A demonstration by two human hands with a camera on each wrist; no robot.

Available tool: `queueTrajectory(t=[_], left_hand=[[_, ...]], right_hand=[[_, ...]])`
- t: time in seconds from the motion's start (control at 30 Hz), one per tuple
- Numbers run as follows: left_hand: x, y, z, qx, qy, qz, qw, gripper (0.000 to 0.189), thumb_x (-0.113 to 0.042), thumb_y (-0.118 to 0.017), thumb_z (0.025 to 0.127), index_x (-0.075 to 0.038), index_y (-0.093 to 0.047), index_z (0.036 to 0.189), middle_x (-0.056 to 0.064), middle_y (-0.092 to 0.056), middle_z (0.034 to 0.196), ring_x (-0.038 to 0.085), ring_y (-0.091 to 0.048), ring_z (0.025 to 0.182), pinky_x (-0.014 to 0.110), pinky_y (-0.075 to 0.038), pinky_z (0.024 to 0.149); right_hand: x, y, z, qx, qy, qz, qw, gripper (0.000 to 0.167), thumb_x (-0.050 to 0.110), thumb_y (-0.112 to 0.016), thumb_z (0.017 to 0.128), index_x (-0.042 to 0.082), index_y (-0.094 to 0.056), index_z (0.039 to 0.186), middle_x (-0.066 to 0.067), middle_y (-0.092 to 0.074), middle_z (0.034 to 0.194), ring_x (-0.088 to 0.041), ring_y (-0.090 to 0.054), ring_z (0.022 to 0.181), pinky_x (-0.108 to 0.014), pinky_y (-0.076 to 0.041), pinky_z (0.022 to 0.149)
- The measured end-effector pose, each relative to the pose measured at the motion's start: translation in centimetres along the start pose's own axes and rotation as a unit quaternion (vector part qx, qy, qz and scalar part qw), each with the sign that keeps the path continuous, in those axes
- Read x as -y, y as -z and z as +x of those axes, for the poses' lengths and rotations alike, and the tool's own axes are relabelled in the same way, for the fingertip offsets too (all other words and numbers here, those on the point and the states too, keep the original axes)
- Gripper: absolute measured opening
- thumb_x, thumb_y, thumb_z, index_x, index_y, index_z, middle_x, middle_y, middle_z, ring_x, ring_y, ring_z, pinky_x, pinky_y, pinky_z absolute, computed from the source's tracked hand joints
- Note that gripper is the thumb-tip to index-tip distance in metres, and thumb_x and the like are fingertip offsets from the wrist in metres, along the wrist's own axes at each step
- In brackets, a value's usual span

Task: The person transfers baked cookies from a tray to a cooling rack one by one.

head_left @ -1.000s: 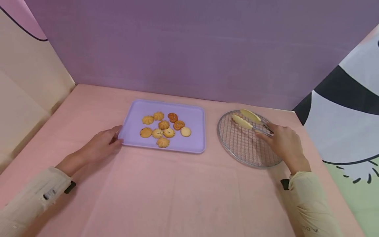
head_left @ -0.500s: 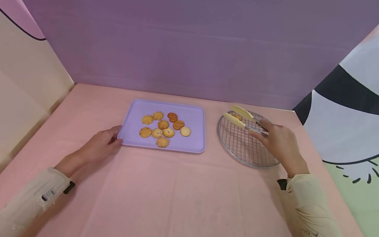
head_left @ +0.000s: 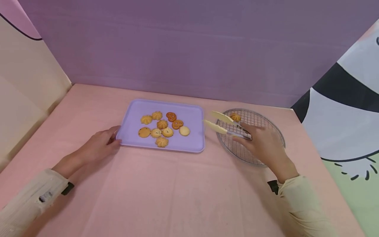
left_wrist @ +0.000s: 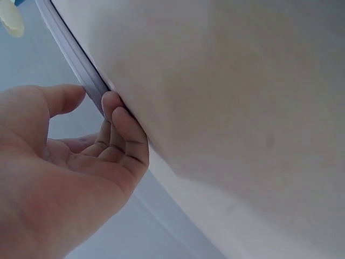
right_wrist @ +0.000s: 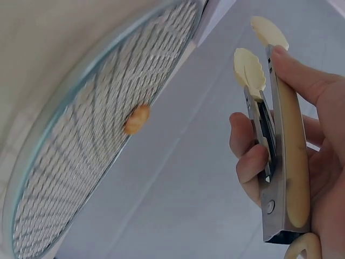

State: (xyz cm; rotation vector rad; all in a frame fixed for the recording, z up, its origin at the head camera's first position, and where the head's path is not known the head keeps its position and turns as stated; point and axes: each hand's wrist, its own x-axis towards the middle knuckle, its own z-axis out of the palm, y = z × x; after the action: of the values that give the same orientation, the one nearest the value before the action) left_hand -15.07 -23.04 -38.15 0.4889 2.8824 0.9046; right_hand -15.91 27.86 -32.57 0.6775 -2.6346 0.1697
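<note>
In the head view, a lilac tray (head_left: 130, 115) bears several cookies, among them piped rosettes, two pretzel-shaped ones (head_left: 177, 124) and a pale round one (head_left: 184, 131). My left hand (head_left: 102, 144) holds the tray's left edge, thumb on one side and fingertips on the other, as the left wrist view shows. My right hand (head_left: 267, 144) grips metal tongs (right_wrist: 294, 156) with cream scalloped tips. Those tips stand apart with nothing between them, over the gap between tray and round wire rack (head_left: 263, 123). One rosette cookie (head_left: 235, 117) lies on the rack near its back rim.
A pink cloth covers the table (head_left: 177, 187). Behind it rises a purple wall (head_left: 177, 49), and a panel with a cartoon print (head_left: 340, 115) stands on the right. A beige panel (head_left: 23, 92) borders the left side.
The right hand has carried the tongs left from above the rack toward the tray. The rosette on the rack, hidden behind the tongs earlier, is now uncovered. The left hand stays on the tray.
</note>
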Motion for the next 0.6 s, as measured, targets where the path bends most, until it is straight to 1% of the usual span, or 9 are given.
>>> queueTrajectory(t=[0.1,0.13,0.2,0.33,0.5,0.6], left_hand=[[0.1,0.0,0.0,-0.002,-0.003,0.000,1.0000,0.060,-0.013,-0.058,0.099,0.014,-0.033,0.146,0.012,-0.059,0.092,0.025,-0.055,0.088,0.039,-0.044,0.078],[0.2,0.0,0.0,-0.002,-0.002,0.001,1.0000,0.061,-0.013,-0.058,0.099,0.014,-0.032,0.147,0.012,-0.059,0.093,0.025,-0.055,0.089,0.039,-0.045,0.078],[0.3,0.0,0.0,-0.003,-0.001,0.004,1.0000,0.061,-0.013,-0.058,0.099,0.014,-0.032,0.147,0.011,-0.058,0.091,0.024,-0.055,0.087,0.038,-0.045,0.076],[0.2,0.0,0.2,-0.007,-0.007,0.007,0.9999,0.060,-0.012,-0.058,0.098,0.015,-0.033,0.146,0.011,-0.059,0.091,0.024,-0.055,0.086,0.038,-0.045,0.076],[0.2,0.0,0.2,-0.012,-0.017,0.009,0.9997,0.059,-0.012,-0.059,0.098,0.015,-0.035,0.144,0.010,-0.059,0.091,0.024,-0.055,0.086,0.039,-0.045,0.077],[0.3,0.0,0.1,-0.012,-0.015,0.009,0.9998,0.059,-0.012,-0.059,0.098,0.015,-0.035,0.145,0.010,-0.058,0.089,0.024,-0.055,0.086,0.039,-0.045,0.077]], right_hand=[[0.9,-0.3,0.1,0.000,0.016,0.006,0.9999,0.057,0.041,-0.083,0.078,0.007,-0.070,0.121,-0.002,-0.061,0.059,-0.010,-0.042,0.046,-0.033,-0.039,0.045],[1.2,-0.4,0.2,0.002,0.019,0.008,0.9998,0.057,0.042,-0.083,0.078,0.007,-0.071,0.121,-0.002,-0.063,0.061,-0.010,-0.044,0.046,-0.033,-0.040,0.044],[1.8,-0.7,0.4,0.015,0.019,0.014,0.9996,0.057,0.043,-0.082,0.078,0.008,-0.070,0.121,0.000,-0.062,0.060,-0.010,-0.046,0.047,-0.033,-0.040,0.044],[2.8,-1.1,1.0,0.043,0.023,0.016,0.9987,0.058,0.046,-0.081,0.078,0.008,-0.069,0.121,0.000,-0.065,0.066,-0.010,-0.049,0.049,-0.034,-0.042,0.045],[3.7,-1.8,1.8,0.074,0.031,0.026,0.9964,0.057,0.046,-0.080,0.080,0.006,-0.069,0.120,0.000,-0.065,0.071,-0.009,-0.046,0.049,-0.033,-0.044,0.047],[4.2,-2.1,2.3,0.097,0.028,0.029,0.9945,0.058,0.048,-0.078,0.083,0.007,-0.068,0.122,0.000,-0.063,0.070,-0.009,-0.044,0.049,-0.031,-0.041,0.046]])
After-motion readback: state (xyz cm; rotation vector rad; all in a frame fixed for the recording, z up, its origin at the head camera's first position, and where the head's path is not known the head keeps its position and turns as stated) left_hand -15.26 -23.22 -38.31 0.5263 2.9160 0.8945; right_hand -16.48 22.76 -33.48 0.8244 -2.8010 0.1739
